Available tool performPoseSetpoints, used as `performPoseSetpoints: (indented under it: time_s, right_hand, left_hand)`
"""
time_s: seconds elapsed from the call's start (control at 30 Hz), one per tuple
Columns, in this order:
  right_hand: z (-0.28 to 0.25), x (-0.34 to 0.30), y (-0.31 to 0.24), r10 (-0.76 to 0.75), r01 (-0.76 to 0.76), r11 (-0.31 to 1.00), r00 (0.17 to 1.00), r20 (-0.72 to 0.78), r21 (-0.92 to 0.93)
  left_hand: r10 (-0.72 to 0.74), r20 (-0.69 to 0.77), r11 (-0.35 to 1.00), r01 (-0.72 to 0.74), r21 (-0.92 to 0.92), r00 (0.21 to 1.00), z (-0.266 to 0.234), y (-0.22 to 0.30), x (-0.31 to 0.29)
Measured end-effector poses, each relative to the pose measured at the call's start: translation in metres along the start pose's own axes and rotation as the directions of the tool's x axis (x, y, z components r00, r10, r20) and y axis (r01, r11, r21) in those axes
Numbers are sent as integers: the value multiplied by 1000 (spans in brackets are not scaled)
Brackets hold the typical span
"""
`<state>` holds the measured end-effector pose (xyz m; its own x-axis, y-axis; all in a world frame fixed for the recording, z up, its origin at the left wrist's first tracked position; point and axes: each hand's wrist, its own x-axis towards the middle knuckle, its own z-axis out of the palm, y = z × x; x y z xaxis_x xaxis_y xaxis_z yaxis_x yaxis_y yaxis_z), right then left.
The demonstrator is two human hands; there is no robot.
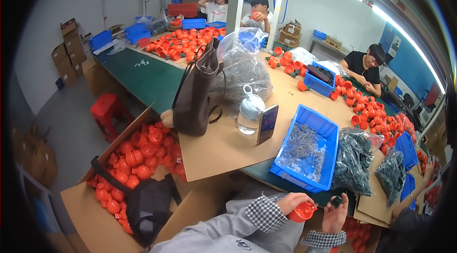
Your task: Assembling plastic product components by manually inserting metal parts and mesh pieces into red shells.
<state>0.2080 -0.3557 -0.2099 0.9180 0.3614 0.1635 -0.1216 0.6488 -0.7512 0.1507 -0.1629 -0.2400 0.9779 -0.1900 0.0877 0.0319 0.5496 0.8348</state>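
Note:
My left hand [289, 201] is closed around a red rounded plastic cup-like part [303, 212], its open side showing. Just to the right, my right hand [334, 219] pinches a small dark piece [336, 201] between thumb and fingers, held apart from the red part. Both hands are in front of the table edge. Beyond them stands a blue bin [297, 181] holding many small grey metallic-looking pieces. To the bin's right lies a clear bag of dark green parts [353, 165].
A carton [97, 222] of red parts with a black bag [148, 207] stands at left. On the table are a brown handbag [193, 105], a water bottle [251, 110], a phone [267, 124] and heaps of red parts [366, 105]. Several people sit around it.

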Motion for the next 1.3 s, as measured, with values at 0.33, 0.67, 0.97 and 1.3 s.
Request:
performPoseSetpoints:
  time_s: [0.33,0.67,0.97,1.3]
  right_hand:
    - [30,-6,38,-102,129,851,992,80,-510]
    - [29,-13,40,-15,38,905,998,57,-425]
    - [31,-16,42,-77,123,872,990,114,-475]
    - [26,-17,45,-59,123,883,986,153,-453]
  left_hand:
    - [80,-34,989,-75,129,996,-15,-5,-25]
    - [159,-78,985,-153,76,984,-12,-13,-21]
    - [151,-120,985,-139,102,981,-11,-13,-20]
    - [187,-139,975,-167,143,972,-9,-16,-17]
